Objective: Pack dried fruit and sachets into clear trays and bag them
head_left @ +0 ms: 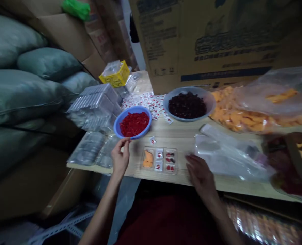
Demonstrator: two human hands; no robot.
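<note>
My left hand (121, 154) is at the near rim of a blue bowl (116, 128) of small red pieces (134, 124). Its thumb and fingertips are pinched together; whatever they may hold is too small to make out. Between my hands lies a clear compartment tray (175, 149) with orange pieces (147, 159) on the left, small printed packets (159, 166) in the middle, and red and dark pieces (170, 160) on the right. To the tray's right, my right hand (200, 173) rests with fingers stretched out, apparently holding nothing. A single packet (153, 140) lies just above the tray.
Behind are a bowl of dark pieces (188, 104), scattered packets (157, 102) and bagged orange pieces (253, 115). Clear plastic bags (224, 156) lie to the right. Stacked clear trays (94, 105) and a yellow basket (117, 76) stand left. A large carton (176, 61) blocks the back.
</note>
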